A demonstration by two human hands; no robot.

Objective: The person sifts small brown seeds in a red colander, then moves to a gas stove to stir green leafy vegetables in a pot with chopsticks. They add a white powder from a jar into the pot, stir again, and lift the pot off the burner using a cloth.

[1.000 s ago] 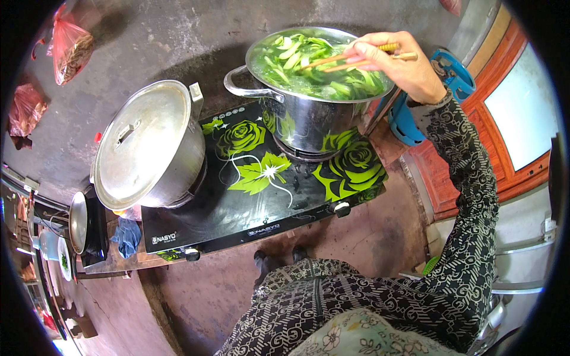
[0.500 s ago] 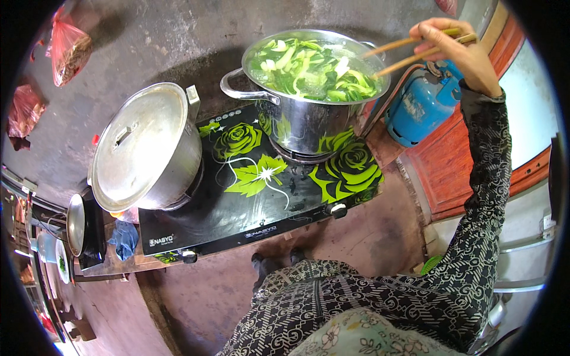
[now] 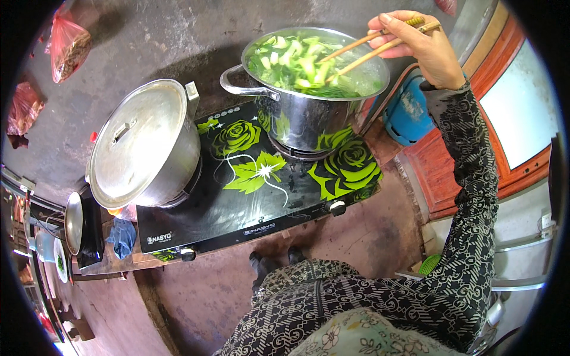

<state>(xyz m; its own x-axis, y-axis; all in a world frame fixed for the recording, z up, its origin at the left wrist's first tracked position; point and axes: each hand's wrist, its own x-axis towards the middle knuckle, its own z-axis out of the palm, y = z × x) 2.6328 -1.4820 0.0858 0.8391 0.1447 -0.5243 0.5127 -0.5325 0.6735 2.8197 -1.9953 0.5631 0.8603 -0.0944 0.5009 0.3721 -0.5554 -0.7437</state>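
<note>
Chopsticks (image 3: pixel 371 47), a wooden pair, are pinched in the right hand (image 3: pixel 415 44), whose fingers are closed around their upper ends near the top right of the view. Their tips reach down among the chopped green vegetables (image 3: pixel 297 62) floating in the steel pot (image 3: pixel 309 113), which stands on the right burner of a black glass stove (image 3: pixel 261 184) printed with green roses. Half a second ago the hand was lifted farther right, beyond the pot's rim, with the sticks only crossing the edge; now it has come back over the rim and the tips are dipped into the greens again. The left hand is out of sight.

On the left burner sits a larger aluminium pot (image 3: pixel 145 148), covered by its lid, unchanged from before. A blue gas cylinder (image 3: pixel 409 115) stands just behind the right side of the stove, beneath the patterned sleeve (image 3: pixel 475 196). A blue cloth (image 3: pixel 123 236) lies by the stove's left front corner.
</note>
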